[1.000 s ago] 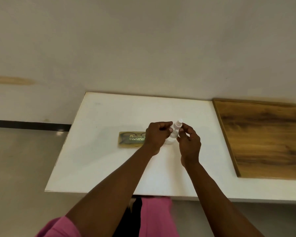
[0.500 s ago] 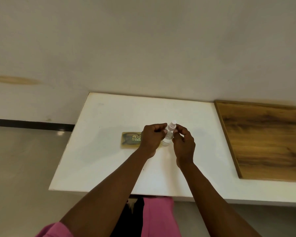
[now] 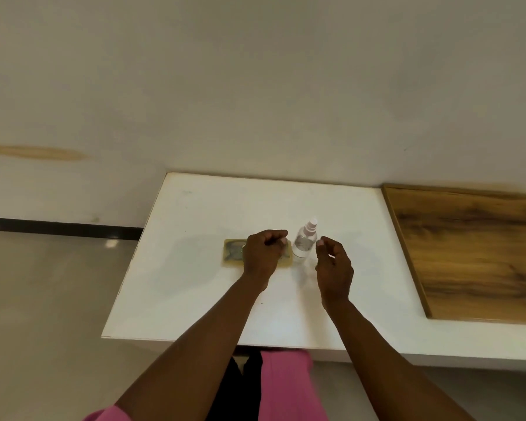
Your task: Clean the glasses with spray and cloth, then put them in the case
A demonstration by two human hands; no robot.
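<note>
No writing is reading clearly. The spray bottle [image 3: 305, 242] is standing upright on the white table [image 3: 195, 284]. Just left of it, the left hand [image 3: 263, 253] is hovering curled over the yellowish case [image 3: 233, 253], grip unclear; just right, the right hand [image 3: 334, 265] is hanging relaxed, holding nothing.

white table [image 3: 195, 284] | on it: spray bottle [image 3: 304, 243] upright, yellowish packet [image 3: 233, 253] beside

White tabletop [image 3: 195, 299]; clear spray bottle [image 3: 304, 244] with a pale pinkish-white cap; olive-tan cloth [image 3: 233, 253] printed with a grey pattern; brown wood-grain board [image 3: 474, 253]; pink sleeve [image 3: 110, 416].
</note>
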